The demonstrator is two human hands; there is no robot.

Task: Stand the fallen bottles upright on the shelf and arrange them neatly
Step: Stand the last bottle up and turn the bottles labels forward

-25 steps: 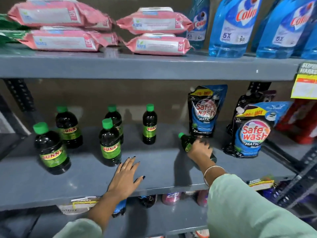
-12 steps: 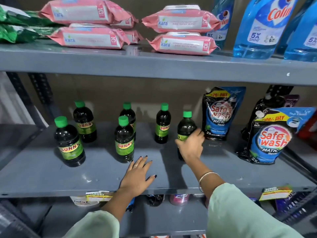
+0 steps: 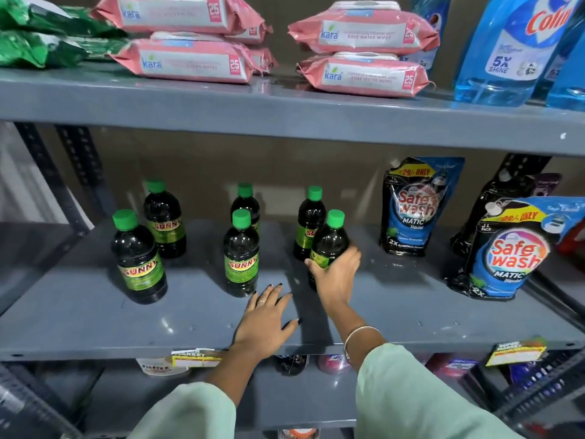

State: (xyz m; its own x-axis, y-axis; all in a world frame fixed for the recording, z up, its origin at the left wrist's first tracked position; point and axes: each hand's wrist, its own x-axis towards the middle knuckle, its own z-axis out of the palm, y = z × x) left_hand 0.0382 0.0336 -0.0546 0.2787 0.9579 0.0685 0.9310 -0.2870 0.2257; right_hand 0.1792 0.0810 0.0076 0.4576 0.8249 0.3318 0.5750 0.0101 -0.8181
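Standing right behind this person at a grey metal shelf (image 3: 95,327) that runs across the middle of the frame. Six dark plastic bottles with green caps and green "SUNNY" labels are all upright on it, sitting in three loose pairs.

Left of centre: a front-left bottle (image 3: 137,258) with a back-left bottle (image 3: 164,221) just behind it and a bit to the right. In the middle: a front-middle bottle (image 3: 241,253) with a back-middle bottle (image 3: 245,202) tucked behind it, mostly hidden. Right of centre: a back-right bottle (image 3: 309,223) and just in front of it the held bottle (image 3: 330,239).

The right hand (image 3: 337,274) is wrapped around the lower half of that held bottle, fingers curled round the label, so you can't see its base or tell for sure whether it's resting on the shelf. There's a thin metal bangle (image 3: 359,335) on that wrist and a pale green sleeve (image 3: 421,394) below it.

The left hand (image 3: 267,321) isn't gripping anything, just lying flat and spread on the shelf surface near the front edge, right in front of the front-middle bottle.

To the right on the same shelf are blue and black "Safe wash" detergent pouches (image 3: 414,207). On the shelf above, pink "kara" wipe packs (image 3: 186,63) are stacked in the upper middle of the frame, and blue "Colin" cleaner bottles (image 3: 512,49) sit at the upper right.
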